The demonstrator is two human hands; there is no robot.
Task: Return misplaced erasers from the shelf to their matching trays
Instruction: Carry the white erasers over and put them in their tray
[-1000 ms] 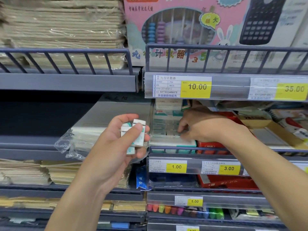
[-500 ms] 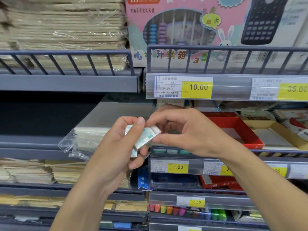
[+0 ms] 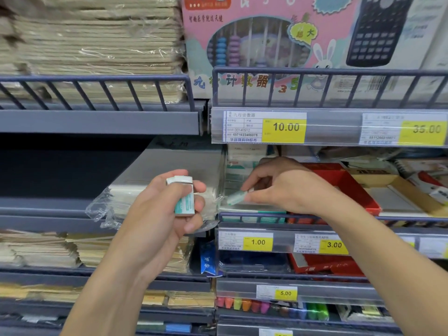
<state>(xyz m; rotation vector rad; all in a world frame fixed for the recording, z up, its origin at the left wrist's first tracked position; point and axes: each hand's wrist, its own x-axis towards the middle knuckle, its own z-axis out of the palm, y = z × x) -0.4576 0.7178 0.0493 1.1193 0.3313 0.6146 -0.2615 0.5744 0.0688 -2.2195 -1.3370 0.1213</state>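
Pinching eraser (image 3: 236, 198) in right hand (image 3: 278, 187) over tray (image 3: 252, 209); left hand (image 3: 164, 209) grips erasers (image 3: 184, 197).

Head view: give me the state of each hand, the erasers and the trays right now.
Left hand: holds a small stack of erasers.
Right hand: pinches a single eraser over the eraser tray.
Eraser tray: partly filled, rows visible.
Red tray: contents hidden by the wrist.

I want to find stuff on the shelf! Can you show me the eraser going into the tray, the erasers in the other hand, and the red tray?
Eraser in right hand (image 3: 236, 197), head view: its blurred green sleeve.
Erasers in left hand (image 3: 185, 200), head view: the green-and-white sleeve.
Red tray (image 3: 351, 187), head view: its bare inner floor.
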